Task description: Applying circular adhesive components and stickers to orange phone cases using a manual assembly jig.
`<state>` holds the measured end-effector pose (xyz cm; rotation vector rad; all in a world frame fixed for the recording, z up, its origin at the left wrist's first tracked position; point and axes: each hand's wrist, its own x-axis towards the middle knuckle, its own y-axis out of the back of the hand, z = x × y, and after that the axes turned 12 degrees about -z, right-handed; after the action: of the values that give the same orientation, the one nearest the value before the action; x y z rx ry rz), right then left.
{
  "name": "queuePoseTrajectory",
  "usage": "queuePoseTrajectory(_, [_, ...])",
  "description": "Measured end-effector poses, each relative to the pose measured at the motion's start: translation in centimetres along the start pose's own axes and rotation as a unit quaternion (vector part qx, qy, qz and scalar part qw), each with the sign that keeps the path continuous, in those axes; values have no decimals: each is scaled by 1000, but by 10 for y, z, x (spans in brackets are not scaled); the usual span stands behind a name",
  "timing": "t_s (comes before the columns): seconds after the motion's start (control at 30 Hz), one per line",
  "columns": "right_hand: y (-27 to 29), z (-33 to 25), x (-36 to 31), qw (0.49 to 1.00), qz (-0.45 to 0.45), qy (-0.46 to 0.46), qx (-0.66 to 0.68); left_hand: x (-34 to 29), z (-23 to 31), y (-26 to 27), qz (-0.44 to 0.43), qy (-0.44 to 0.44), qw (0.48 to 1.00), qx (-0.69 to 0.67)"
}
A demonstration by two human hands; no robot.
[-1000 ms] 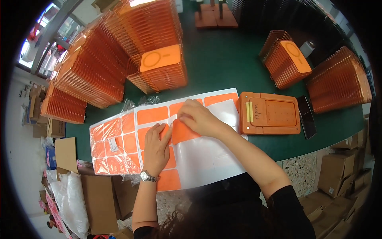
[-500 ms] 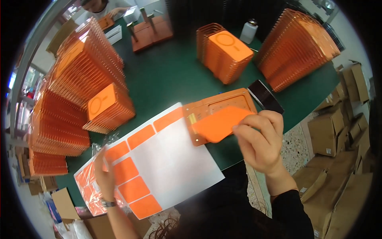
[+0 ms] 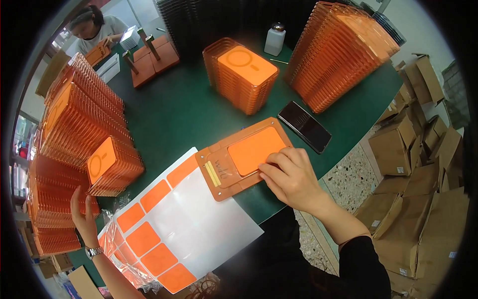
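In the head view, I see the orange sticker (image 3: 255, 149) lying in the hollow of the brown tray (image 3: 229, 185). The right hand (image 3: 295, 180) is at its lower right edge, thumb and fingers drawn close; whether they pinch it I can't tell. The left hand (image 3: 85, 219), fingers spread and holding nothing, is near the short stack of orange cases (image 3: 119, 172).

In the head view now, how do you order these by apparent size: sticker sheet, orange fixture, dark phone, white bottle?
Largest to smallest:
1. sticker sheet
2. orange fixture
3. dark phone
4. white bottle
The bottle stands farther back, so its true size against the phone is unsure.
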<state>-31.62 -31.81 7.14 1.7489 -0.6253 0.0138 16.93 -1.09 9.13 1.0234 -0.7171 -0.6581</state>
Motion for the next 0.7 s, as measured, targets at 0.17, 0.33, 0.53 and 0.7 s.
queuePoseTrajectory(0.17, [-1,-1,1,1000,-6,-8,4,4,1,2,-20,-25,999,6])
queuePoseTrajectory(0.33, [-3,2,5,1000,-27,-11,7,7,-13,4,-54,-30,998,-22])
queuePoseTrajectory(0.53, [-5,6,21,999,-35,21,-24,-18,1,25,-13,-7,989,-148])
queuePoseTrajectory(0.7, [-18,6,39,993,-92,13,-73,-61,49,42,44,32,974,-218])
